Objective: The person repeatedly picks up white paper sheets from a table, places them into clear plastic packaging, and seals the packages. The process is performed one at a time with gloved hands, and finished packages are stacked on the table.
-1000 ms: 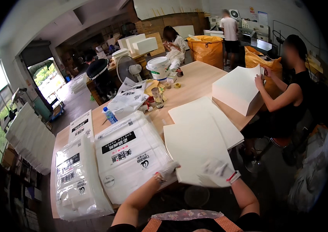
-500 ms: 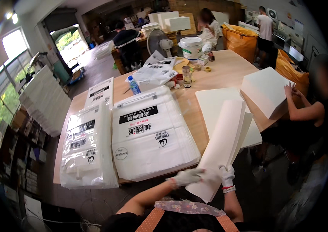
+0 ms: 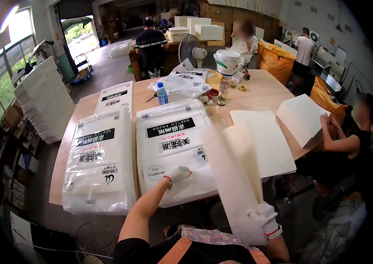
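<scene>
My right hand [image 3: 263, 218], in a white knit glove, is closed round the lower part of a curled sheaf of white paper [image 3: 234, 189]. The sheaf stands tilted at the table's front edge, its upper end blurred. My left hand [image 3: 179, 174], gloved too, is over the lower part of a stack of printed plastic bags [image 3: 173, 154]; its fingers point right and look stretched out, apparently touching the top bag. A second stack of clear printed bags [image 3: 100, 160] lies to its left. Beyond the sheaf is a flat stack of white paper [image 3: 270, 145].
On the table [image 3: 256, 92] are a blue-capped bottle [image 3: 162, 93], a glass jar [image 3: 223, 92], tape rolls, loose bags and a white bucket [image 3: 227, 61]. A fan [image 3: 190, 50] stands behind. At the right a seated person [image 3: 349, 141] handles a white paper block [image 3: 303, 119].
My left hand has left the paper sheaf and moved left onto the bags. My right hand keeps hold of the sheaf, whose upper end has swung left. The head view has shifted.
</scene>
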A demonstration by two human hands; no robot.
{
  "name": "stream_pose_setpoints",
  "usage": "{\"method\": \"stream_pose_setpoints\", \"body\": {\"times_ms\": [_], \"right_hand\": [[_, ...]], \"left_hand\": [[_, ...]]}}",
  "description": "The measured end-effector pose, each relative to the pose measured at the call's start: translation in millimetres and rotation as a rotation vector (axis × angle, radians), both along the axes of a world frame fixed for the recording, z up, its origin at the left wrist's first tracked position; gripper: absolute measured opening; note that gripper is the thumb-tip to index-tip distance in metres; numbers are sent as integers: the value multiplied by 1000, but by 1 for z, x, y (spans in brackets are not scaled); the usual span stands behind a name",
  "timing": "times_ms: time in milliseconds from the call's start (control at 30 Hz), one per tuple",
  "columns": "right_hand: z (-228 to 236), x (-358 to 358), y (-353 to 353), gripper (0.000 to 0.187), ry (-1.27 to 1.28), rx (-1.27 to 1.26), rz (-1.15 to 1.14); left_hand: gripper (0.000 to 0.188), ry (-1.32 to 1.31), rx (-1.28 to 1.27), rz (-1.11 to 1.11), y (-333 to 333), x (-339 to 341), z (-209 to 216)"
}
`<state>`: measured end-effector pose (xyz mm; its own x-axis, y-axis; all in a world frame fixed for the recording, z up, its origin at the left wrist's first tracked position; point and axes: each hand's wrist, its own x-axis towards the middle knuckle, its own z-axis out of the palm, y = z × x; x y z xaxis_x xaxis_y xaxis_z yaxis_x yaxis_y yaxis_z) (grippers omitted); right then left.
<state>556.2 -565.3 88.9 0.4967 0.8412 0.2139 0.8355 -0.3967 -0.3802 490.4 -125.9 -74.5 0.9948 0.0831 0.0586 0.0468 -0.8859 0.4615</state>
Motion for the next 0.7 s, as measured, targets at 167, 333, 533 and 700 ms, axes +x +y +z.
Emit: {"method": "stream_pose_setpoints", "body": {"times_ms": [167, 333, 533, 700], "right_hand": [[-44, -24, 38, 33, -2, -524, 91], [-20, -38, 43, 35, 176, -563, 58], [22, -6, 78, 35, -31, -499, -50], [-44, 70, 126, 28, -406, -55, 55]], "left_hand": [[10, -133, -1599, 322, 56, 52, 69], [5, -315, -1361, -8, 25, 65, 249], [24, -278, -507, -159, -115, 51, 212], [33, -195, -351, -185, -182, 45, 225]]}}
